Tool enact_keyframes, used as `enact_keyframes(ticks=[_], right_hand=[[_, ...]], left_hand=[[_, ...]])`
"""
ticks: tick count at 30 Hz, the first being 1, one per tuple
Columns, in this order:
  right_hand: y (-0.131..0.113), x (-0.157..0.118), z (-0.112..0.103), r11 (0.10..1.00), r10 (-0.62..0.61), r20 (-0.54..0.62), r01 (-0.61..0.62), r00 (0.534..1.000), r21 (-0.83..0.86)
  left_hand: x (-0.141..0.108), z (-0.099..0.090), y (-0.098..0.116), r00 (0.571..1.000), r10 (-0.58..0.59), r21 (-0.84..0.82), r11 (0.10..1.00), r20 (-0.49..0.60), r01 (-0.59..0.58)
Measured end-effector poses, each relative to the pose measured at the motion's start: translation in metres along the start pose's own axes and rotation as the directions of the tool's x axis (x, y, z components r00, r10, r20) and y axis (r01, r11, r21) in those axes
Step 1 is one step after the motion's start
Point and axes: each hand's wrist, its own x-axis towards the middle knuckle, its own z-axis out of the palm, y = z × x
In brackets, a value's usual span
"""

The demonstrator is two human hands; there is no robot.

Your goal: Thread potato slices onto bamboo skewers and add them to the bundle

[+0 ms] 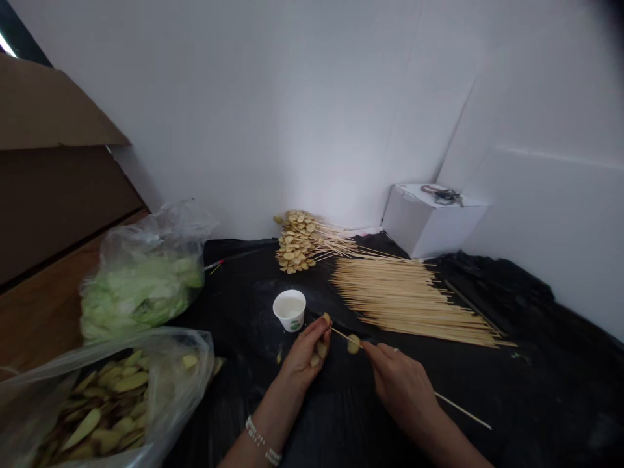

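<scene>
Between the thumb and fingers of my left hand (306,351) is a potato slice (326,318), with more slices (319,351) tucked against the palm. The tip of a wooden skewer (461,411) meets that slice. My right hand (402,380) is closed around the skewer, whose blunt end sticks out behind the hand to the lower right. Another potato slice (353,344) is threaded on the skewer, just ahead of my right fingers. Close beyond my left hand stands a white paper cup (289,309) with pale liquid in it.
Loose skewers (409,299) lie in a wide row at right. Skewered slices (297,240) are piled by the wall. Bags of potato slices (110,403) and pale green leaves (141,286) stand at left. A white box (429,221) sits at back right on the black sheet (234,279).
</scene>
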Motion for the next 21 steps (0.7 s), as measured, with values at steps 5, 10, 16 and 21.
enact_keyframes(ticks=[5,10,16,21], right_hand=[[0.0,-0.001,-0.001,1.0,0.005,-0.002,-0.005,1.0,-0.01],[-0.003,0.0,-0.001,0.999,0.01,-0.004,-0.01,1.0,-0.041],[-0.009,0.0,0.006,0.997,0.014,-0.004,-0.014,1.0,-0.079],[-0.011,0.001,0.014,0.999,0.015,0.019,-0.014,1.0,-0.048]], left_hand=[[0.001,0.0,-0.001,0.999,0.033,0.02,0.999,-0.007,-0.033],[0.004,-0.004,-0.006,0.993,0.114,0.054,0.992,-0.003,-0.114],[0.008,-0.008,-0.01,0.985,0.172,0.106,0.979,0.012,-0.172],[0.012,-0.01,-0.009,0.978,0.207,0.133,0.969,0.015,-0.208]])
